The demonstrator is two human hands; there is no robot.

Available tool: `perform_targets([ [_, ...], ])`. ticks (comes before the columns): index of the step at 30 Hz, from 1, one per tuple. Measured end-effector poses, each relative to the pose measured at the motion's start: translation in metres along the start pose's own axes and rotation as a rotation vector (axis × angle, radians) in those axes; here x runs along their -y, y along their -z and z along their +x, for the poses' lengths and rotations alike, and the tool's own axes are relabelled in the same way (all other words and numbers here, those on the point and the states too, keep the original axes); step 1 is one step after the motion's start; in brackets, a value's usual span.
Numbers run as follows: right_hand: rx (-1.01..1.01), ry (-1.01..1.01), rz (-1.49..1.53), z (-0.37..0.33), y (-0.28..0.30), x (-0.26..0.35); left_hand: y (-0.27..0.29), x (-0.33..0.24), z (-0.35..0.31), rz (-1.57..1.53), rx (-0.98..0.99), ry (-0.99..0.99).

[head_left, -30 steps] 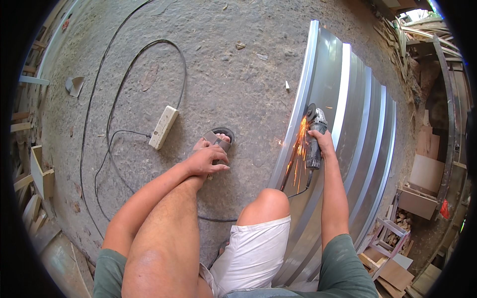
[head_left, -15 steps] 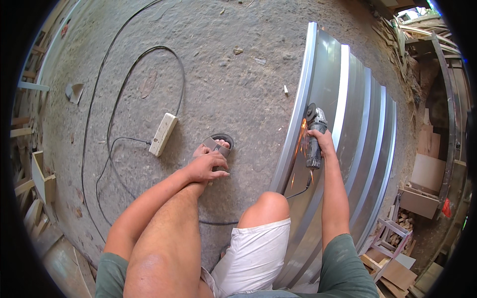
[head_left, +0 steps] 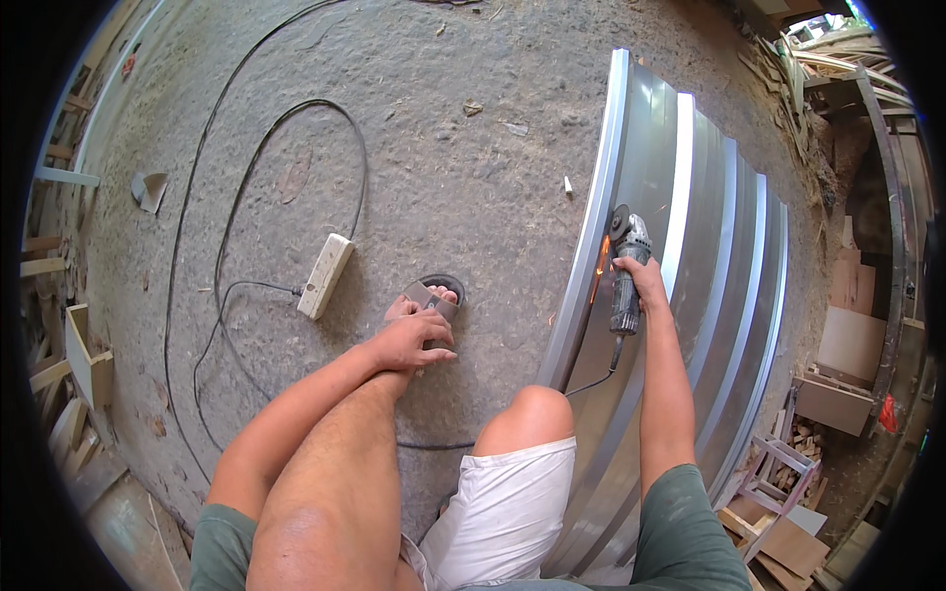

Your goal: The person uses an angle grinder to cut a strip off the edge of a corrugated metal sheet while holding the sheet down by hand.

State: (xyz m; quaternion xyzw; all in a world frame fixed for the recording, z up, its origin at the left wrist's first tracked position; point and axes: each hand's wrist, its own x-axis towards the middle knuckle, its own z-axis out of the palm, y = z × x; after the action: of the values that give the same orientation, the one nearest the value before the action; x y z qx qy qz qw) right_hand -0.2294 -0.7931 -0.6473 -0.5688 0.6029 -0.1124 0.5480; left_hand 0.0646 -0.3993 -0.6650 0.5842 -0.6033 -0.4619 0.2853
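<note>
My right hand [head_left: 645, 280] is wrapped round the body of a grey angle grinder [head_left: 625, 301], its black cord trailing from the lower end. The grinder's disc [head_left: 620, 223] meets a ribbed metal roofing sheet [head_left: 645, 148] close to its raised left edge, and orange sparks [head_left: 600, 258] spray down along that edge. My left hand [head_left: 412, 338] hangs over my sandalled foot [head_left: 434, 294] with its fingers loosely stretched and nothing in them. That forearm rests along my bent leg.
A white power strip [head_left: 325, 276] lies on the rough ground at the left, with a black cable [head_left: 363, 182] looping around it. Wooden boards [head_left: 89, 360] line the left side. To the right are wood offcuts [head_left: 788, 547] and a small pinkish stool frame [head_left: 778, 473].
The sparks have become fewer, and those by the grinder's lower end are gone. The grinder has barely shifted. My left hand's fingers have curled slightly.
</note>
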Motion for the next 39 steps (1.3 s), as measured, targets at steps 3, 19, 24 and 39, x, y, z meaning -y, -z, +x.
perform_targets([
  [3, -0.002, -0.003, 0.008, -0.002, -0.003, 0.004, 0.001, 0.0, -0.003, 0.004, -0.001, 0.004],
  [19, -0.025, -0.031, 0.029, 0.016, -0.006, 0.02, 0.003, -0.001, -0.003, 0.03, 0.017, 0.005],
  [24, -0.053, -0.027, -0.054, 0.024, 0.0, 0.021, 0.004, -0.004, 0.0, 0.017, 0.011, 0.0],
  [39, -0.019, -0.047, 0.07, 0.029, -0.01, 0.04, 0.007, -0.001, -0.003, -0.02, 0.038, 0.002],
])
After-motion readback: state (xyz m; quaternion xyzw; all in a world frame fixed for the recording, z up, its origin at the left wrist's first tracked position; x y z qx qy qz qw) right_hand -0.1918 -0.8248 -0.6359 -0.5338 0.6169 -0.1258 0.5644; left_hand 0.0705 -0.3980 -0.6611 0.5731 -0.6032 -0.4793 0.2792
